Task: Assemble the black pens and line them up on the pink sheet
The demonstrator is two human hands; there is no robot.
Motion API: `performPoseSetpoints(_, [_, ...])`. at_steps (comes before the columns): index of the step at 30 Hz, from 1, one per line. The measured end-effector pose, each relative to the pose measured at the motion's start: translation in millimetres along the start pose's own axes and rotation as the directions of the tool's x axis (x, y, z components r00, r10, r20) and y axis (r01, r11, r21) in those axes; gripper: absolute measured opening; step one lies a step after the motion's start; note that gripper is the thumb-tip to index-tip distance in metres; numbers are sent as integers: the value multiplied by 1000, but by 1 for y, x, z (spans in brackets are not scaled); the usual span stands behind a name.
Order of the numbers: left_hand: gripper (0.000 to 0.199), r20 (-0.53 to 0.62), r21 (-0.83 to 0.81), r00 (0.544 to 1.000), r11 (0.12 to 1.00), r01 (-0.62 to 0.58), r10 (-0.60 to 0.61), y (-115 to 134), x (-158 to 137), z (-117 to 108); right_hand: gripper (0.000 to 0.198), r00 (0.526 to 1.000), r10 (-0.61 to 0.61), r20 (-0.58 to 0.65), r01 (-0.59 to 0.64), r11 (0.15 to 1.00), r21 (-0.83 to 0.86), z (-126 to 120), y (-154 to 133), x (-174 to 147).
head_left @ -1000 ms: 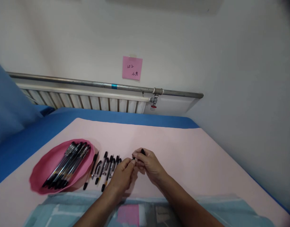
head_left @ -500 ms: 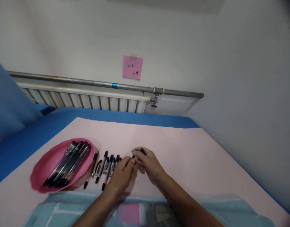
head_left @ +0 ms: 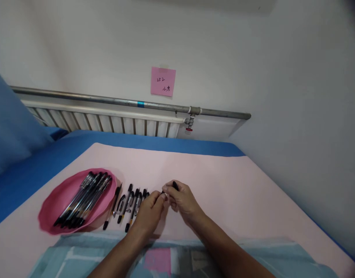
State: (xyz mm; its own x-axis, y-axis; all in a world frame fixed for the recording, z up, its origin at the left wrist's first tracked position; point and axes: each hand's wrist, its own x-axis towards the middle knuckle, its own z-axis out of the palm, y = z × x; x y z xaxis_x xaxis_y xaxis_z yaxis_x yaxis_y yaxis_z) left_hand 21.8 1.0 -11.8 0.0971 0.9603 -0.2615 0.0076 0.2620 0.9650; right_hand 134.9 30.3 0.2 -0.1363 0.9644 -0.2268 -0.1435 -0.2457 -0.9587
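Right now, the fingers of my left hand (head_left: pixel 150 211) are pinched around a small dark piece (head_left: pixel 163 192), most of it hidden by my thumb and forefinger. The fingers of my right hand (head_left: pixel 185 200) meet them there, their tips bent in close to that same piece. They also grip a black-ended piece (head_left: pixel 175 185) that pokes up between thumb and forefinger; how far it runs down into the palm I cannot tell. Both hands sit just above the pink sheet (head_left: pixel 218 193) that covers most of the blue tabletop (head_left: pixel 165 143).

Just left of my left fingers lie loose pens and pen parts (head_left: pixel 128 206) in a rough row, black ends showing, and the nearest are partly covered by my hand. At the far side of that row, a slim dark barrel (head_left: pixel 115 200) slants away from me, its thin tip pointing off. Beyond it, well left of my fingers, a pink dish (head_left: pixel 46 218) with a wavy rim holds a bundle of capped pens (head_left: pixel 84 200), all lying at one slant. Closer to me than my fingers, a patterned blue cloth (head_left: pixel 75 255) runs along the near edge.
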Motion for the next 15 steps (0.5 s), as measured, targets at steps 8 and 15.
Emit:
performPoseSetpoints(8, [26, 16, -7, 1000, 1000, 13, -13, 1, 0, 0, 22, 999, 32, 14, -32, 999, 1, 0, -1, -1])
performPoseSetpoints(15, [25, 2, 1, 1000, 1000, 17, -17, 0, -2, 0, 23, 991, 71, 110, -78, 995, 61, -2, 0, 0])
